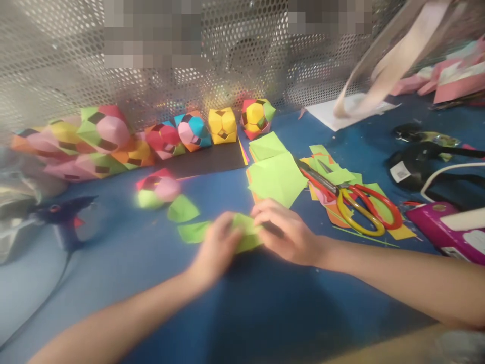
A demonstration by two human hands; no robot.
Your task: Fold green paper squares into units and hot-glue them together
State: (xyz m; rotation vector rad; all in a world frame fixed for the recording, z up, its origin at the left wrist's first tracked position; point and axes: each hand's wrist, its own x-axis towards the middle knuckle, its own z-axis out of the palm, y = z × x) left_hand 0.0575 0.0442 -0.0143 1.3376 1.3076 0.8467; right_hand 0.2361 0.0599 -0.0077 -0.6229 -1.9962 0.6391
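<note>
A light green piece of paper (pixel 247 233) is held between both hands above the blue table. My left hand (pixel 222 242) pinches its left side, fingers closed. On its right side, my right hand (pixel 284 231) grips the paper with curled fingers. Two green folded pieces (pixel 183 209) lie just left of my left hand, beside a pink and green folded paper shape (pixel 159 188). Behind my right hand lies a stack of light green paper sheets (pixel 278 177). The picture is somewhat blurred around the fingers.
Scissors with red and yellow handles (pixel 359 210) rest on paper scraps at the right. A glue gun (pixel 62 217) with a cord lies left. Colourful paper balls (pixel 222 125) line the perforated metal panel (pixel 162 86). A purple object (pixel 443 227) is far right.
</note>
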